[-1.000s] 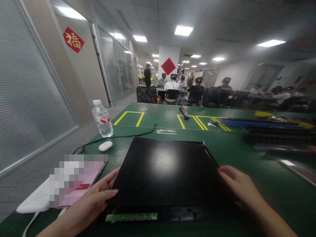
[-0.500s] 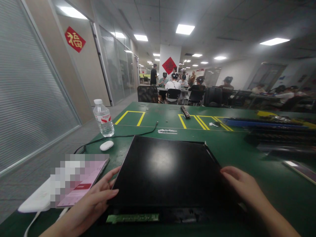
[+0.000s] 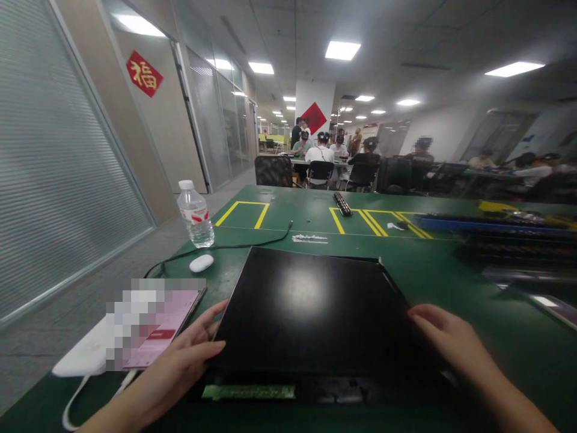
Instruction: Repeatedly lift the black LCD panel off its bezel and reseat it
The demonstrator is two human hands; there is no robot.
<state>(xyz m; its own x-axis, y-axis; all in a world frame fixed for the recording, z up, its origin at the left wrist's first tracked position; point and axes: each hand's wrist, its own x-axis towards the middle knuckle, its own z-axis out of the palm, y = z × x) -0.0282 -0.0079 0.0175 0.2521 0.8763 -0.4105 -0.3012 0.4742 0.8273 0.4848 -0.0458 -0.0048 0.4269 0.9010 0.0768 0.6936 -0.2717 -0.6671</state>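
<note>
A flat black metal cover (image 3: 311, 307) lies on a low chassis on the green table (image 3: 433, 270) right in front of me. A green circuit board strip (image 3: 247, 392) shows under its near edge. My left hand (image 3: 180, 364) holds the cover's left near edge, thumb on top and fingers along the side. My right hand (image 3: 451, 346) grips the right near edge, fingers curled over it. A phone (image 3: 160, 328) with a pink screen rests just left of my left hand.
A water bottle (image 3: 196, 214), a white earbud case (image 3: 201, 263) and a black cable (image 3: 234, 245) lie at the left. A white power bank (image 3: 85, 358) sits under the phone. Dark equipment (image 3: 514, 246) is stacked at the right. Several people sit at far tables.
Both hands stay on the cover's edges. The view has shifted slightly left, so everything sits a little further right in the picture.
</note>
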